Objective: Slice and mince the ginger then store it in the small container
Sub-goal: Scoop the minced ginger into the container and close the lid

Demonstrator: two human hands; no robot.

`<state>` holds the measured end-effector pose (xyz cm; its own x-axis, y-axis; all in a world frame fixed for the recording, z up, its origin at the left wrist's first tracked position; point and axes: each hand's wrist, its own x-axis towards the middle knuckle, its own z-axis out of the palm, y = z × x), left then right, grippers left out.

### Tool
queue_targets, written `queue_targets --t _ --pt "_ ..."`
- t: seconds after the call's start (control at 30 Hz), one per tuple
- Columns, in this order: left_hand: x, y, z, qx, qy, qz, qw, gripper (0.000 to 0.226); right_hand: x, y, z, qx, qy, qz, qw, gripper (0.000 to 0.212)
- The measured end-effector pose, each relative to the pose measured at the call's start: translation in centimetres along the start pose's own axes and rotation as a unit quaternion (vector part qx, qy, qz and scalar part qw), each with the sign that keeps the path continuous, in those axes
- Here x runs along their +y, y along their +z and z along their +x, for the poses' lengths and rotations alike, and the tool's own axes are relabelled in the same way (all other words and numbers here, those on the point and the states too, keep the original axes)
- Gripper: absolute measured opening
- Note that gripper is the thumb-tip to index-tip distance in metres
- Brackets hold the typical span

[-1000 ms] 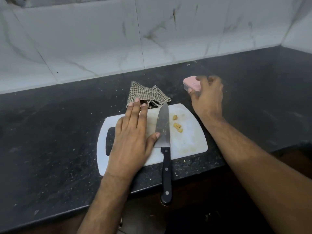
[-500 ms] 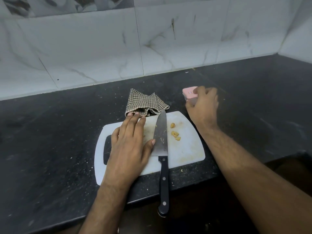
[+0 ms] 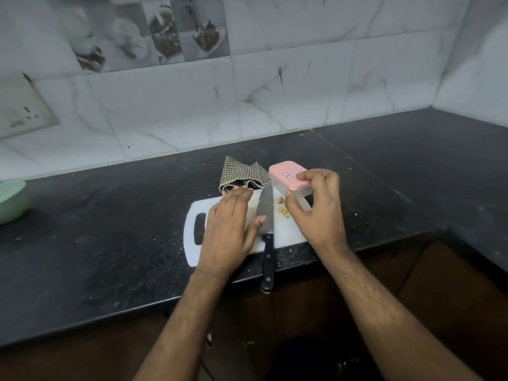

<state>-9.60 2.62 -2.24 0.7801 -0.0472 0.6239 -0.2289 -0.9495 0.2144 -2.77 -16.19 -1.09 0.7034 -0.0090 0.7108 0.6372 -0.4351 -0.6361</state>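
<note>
A few small ginger pieces lie on the white cutting board, right of the knife. The knife rests on the board, blade pointing away, its black handle over the counter's front edge. My left hand lies flat on the board with straight fingers, the thumb touching the blade. My right hand grips the small clear container with its pink lid, holding it in the air above the board's far right corner.
A checked cloth lies crumpled just behind the board. A pale green bowl sits at the far left of the black counter. Tiled walls close the back and right side.
My right hand has lifted the pink-lidded container off the counter and brought it left, over the board's corner. My left hand stays flat on the board.
</note>
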Motion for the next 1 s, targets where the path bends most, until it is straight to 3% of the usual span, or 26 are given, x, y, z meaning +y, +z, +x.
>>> queue_targets --t 0.1,0.17,0.23,0.33,0.53,0.63,0.8,0.93,1.0 --pt "1.7 -0.7 -1.1 0.000 -0.049 -0.120 0.992 0.064 -2.4 -1.3 -1.2 -0.004 0.000 0.028 1.000 0.037" --pt "3.1 -1.1 -1.5 -0.010 -0.119 -0.222 0.968 0.082 -4.0 -2.0 -2.1 -0.013 0.003 0.049 0.999 0.036" --pt "4.8 -1.9 -1.8 -0.003 -0.158 -0.363 0.918 0.094 -5.5 -2.7 -3.3 -0.017 0.016 0.073 0.997 0.035" --pt "7.2 -3.0 -2.4 0.030 -0.152 -0.541 0.826 0.067 -7.4 -3.6 -5.1 -0.016 0.035 0.124 0.991 0.035" --pt "9.4 -5.1 -3.4 0.082 -0.210 -0.706 0.672 0.044 -9.8 -4.6 -7.5 -0.089 0.035 0.155 0.983 0.033" --pt "9.0 -5.6 -4.1 0.090 -0.213 -0.721 0.654 0.056 -10.4 -5.3 -7.3 -0.139 0.014 0.117 0.983 0.039" --pt "8.5 -6.0 -5.5 0.098 -0.229 -0.714 0.655 0.087 -10.8 -5.3 -7.6 -0.191 0.028 0.084 0.978 0.056" --pt "7.9 -6.1 -6.3 0.101 -0.238 -0.731 0.631 0.088 -10.9 -5.0 -8.1 -0.208 0.070 0.109 0.970 0.058" --pt "7.3 -5.8 -6.7 0.096 -0.238 -0.732 0.631 0.083 -10.9 -5.0 -8.2 -0.200 0.107 0.146 0.963 0.048"
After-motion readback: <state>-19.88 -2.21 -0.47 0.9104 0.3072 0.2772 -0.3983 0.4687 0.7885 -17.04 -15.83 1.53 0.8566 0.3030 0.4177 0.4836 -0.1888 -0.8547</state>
